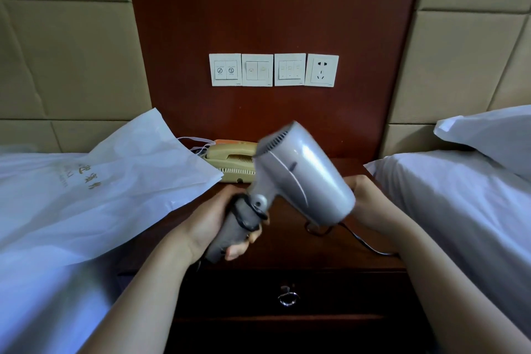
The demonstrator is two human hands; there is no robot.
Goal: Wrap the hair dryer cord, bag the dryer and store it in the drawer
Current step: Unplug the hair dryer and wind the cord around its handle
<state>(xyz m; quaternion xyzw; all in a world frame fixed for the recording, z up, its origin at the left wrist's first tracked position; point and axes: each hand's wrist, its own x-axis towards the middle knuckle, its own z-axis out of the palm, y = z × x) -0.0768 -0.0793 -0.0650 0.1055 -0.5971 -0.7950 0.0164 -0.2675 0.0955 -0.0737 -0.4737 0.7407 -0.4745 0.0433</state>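
Cord [247, 214] looped twice round the handle, pinned by left hand [214, 221] fingers clenched on the grip to stop unwinding. Hair dryer [298, 172] raised over the worktop [290, 250], barrel tipped up. Right hand [365, 198] behind the barrel, fingers hidden, grip impossible to tell. Slack trailing right. Bag [120, 178] waiting on bed, drawer [287, 296] shut below.

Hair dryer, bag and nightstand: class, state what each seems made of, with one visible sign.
Hair dryer: silver-grey moulded plastic, likely; smooth shell with soft glare. Bag: thin white non-woven fabric or plastic, hard to tell; it creases and looks translucent. Nightstand: dark red-brown wood or veneer, glossy; reflective top.
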